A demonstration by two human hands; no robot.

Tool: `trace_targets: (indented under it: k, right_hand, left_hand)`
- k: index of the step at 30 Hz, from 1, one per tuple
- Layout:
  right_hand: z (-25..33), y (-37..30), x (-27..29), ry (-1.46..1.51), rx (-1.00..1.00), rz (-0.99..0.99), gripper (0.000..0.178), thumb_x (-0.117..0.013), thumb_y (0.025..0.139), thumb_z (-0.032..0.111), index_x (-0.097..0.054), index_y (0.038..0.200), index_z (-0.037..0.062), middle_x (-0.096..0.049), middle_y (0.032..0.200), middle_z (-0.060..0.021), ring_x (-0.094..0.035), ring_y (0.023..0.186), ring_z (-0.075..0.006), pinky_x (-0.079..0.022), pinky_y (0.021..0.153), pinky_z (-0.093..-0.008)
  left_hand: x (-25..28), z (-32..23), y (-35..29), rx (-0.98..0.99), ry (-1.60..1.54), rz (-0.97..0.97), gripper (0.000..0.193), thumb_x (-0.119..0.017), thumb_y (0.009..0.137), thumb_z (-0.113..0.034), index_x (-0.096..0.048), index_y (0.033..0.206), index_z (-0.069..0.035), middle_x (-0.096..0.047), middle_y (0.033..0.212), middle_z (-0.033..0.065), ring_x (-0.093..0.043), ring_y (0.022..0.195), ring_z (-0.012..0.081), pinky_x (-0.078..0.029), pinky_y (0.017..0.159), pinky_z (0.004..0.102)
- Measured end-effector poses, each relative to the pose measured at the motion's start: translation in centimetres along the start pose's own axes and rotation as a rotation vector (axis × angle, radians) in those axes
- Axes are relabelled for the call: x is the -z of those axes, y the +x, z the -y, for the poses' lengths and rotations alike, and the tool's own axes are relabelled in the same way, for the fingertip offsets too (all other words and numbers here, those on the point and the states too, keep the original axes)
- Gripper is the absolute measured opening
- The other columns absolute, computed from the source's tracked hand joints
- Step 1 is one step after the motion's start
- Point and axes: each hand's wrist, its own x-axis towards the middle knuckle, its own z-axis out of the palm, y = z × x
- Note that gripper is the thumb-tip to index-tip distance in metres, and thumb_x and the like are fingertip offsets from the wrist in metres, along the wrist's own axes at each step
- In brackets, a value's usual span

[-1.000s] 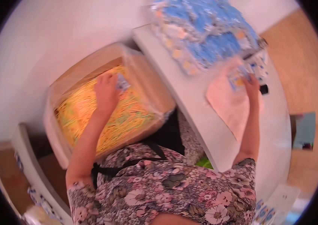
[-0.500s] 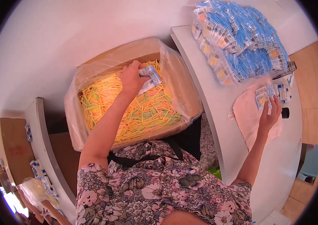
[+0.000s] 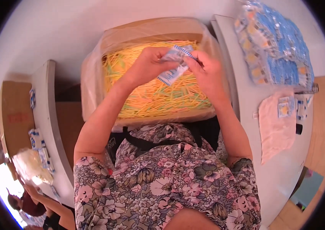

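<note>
Both hands are together above a carton [image 3: 151, 22] lined with clear plastic. It holds many thin sticks [image 3: 143, 105] in yellow, orange, pink and green. My left hand [image 3: 151, 65] grips a small blue-and-white packet [image 3: 171, 75] from its left side, fingers closed round it. At the packet's upper right edge, my right hand [image 3: 209, 74] pinches the striped end between thumb and fingers. The packet is tilted, and its contents cannot be made out. On a pink cloth [image 3: 273, 130] to the right lies another small packet [image 3: 284, 107], with neither hand near it.
A large clear bag of blue-and-white packets [image 3: 281, 50] stands on the right-hand table [image 3: 243, 153]. Beside the cloth are small packets and a black object [image 3: 299, 128]. At lower left, another person [image 3: 51, 203] works near a brown carton [image 3: 16, 115] and a pale plastic bag [image 3: 32, 165].
My right hand has left the packet on the pink cloth and come over the carton to the packet in my left hand. The whole view has shifted.
</note>
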Motion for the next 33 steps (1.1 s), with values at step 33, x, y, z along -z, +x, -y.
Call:
trace_targets:
  k: [33]
  right_hand:
    - [4.3, 3.1, -8.6, -0.944, 0.606, 0.791, 0.012, -0.056, 0.083, 0.014, -0.059, 0.087, 0.0034, -0.063, 0.078, -0.0092, -0.062, 0.072, -0.0222, -0.046, 0.066, -0.0358]
  left_hand:
    - [4.2, 5.2, -9.1, -0.253, 0.545, -0.046, 0.008, -0.070, 0.074, -0.004, -0.067, 0.081, -0.001, -0.064, 0.080, 0.0132, -0.064, 0.074, 0.0285, -0.049, 0.064, 0.0362]
